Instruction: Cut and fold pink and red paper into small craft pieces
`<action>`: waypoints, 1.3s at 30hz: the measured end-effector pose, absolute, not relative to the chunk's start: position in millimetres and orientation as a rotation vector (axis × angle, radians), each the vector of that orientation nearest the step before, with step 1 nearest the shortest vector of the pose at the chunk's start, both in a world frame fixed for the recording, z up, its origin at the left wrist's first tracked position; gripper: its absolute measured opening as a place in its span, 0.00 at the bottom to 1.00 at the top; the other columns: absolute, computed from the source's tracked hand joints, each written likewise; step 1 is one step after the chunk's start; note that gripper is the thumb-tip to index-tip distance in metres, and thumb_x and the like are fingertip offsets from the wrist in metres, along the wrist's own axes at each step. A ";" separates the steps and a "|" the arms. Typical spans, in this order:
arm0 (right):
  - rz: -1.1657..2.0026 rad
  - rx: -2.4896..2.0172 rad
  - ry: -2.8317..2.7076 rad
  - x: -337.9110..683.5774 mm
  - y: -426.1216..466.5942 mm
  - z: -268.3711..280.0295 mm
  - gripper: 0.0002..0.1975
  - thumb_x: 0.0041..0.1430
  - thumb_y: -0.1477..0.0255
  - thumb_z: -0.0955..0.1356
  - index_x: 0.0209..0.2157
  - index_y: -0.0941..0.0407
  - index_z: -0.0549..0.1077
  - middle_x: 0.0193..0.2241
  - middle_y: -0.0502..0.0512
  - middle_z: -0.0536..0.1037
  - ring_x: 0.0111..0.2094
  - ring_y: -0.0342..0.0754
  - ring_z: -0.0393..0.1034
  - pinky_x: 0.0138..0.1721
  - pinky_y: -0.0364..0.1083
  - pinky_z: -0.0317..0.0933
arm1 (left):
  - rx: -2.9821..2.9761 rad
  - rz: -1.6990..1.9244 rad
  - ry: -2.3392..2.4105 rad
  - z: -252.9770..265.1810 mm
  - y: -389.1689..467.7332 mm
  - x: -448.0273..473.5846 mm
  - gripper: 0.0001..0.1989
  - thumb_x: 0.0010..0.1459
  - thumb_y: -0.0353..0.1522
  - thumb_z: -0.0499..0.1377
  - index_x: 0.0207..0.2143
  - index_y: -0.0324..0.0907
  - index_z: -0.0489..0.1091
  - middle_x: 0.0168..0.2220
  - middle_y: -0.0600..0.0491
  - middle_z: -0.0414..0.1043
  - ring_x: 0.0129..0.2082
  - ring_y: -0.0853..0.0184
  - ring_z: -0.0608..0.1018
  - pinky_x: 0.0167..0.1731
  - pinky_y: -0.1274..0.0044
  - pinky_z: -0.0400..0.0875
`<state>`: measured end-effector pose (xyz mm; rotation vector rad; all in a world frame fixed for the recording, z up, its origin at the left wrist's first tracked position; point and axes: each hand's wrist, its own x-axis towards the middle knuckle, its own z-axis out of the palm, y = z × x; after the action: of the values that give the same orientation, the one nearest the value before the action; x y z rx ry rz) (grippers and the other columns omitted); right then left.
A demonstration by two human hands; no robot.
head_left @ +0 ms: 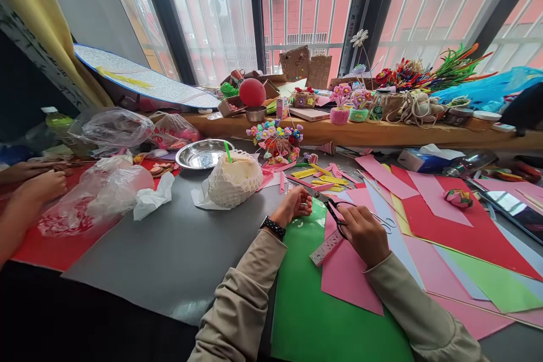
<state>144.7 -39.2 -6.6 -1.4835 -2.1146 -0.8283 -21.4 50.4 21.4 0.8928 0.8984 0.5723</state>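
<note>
My right hand (365,235) grips black-handled scissors (335,216), their blades pointing left toward my other hand. Just left of the blade tips is my left hand (293,205), its fingers curled in; whatever they may hold is hidden. A dark dotted band circles my left wrist. Below the scissors lies a pink ruler (326,249), partly over a pink paper sheet (351,285). Both rest on a large green sheet (335,331). Beyond my hands are scattered yellow strips (304,173) and pink strips (281,182). A second pair of scissors (385,223) lies beyond my right hand.
A net-wrapped coconut (235,181) with a green straw and a metal plate (202,154) stand left of centre. Coloured sheets (475,237) overlap at right. Craft flowers (275,138) stand behind. At far left, another person's hands (44,184) are near plastic bags (102,186).
</note>
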 end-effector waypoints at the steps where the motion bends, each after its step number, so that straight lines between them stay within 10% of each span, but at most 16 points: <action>1: -0.821 -1.484 -2.113 144.7 -39.3 -6.7 0.13 0.49 0.76 0.62 0.39 0.60 0.66 0.30 0.54 0.72 0.34 0.47 0.59 0.35 0.44 0.53 | 0.894 0.572 0.899 22.1 50.4 -21.7 0.10 0.44 0.31 0.43 0.18 0.37 0.58 0.14 0.55 0.59 0.12 0.75 0.64 0.15 0.82 0.58; 39: -0.794 -1.530 -2.089 142.1 -41.8 -1.9 0.12 0.49 0.76 0.61 0.38 0.60 0.66 0.29 0.53 0.72 0.33 0.48 0.59 0.37 0.44 0.52 | 1.134 0.811 1.056 17.4 44.8 -18.4 0.14 0.48 0.37 0.52 0.20 0.34 0.65 0.15 0.56 0.64 0.14 0.79 0.66 0.16 0.86 0.58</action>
<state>142.1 -41.8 -1.9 -1.5298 -2.0892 -0.7941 -18.4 44.8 17.4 1.1337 1.0563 0.8110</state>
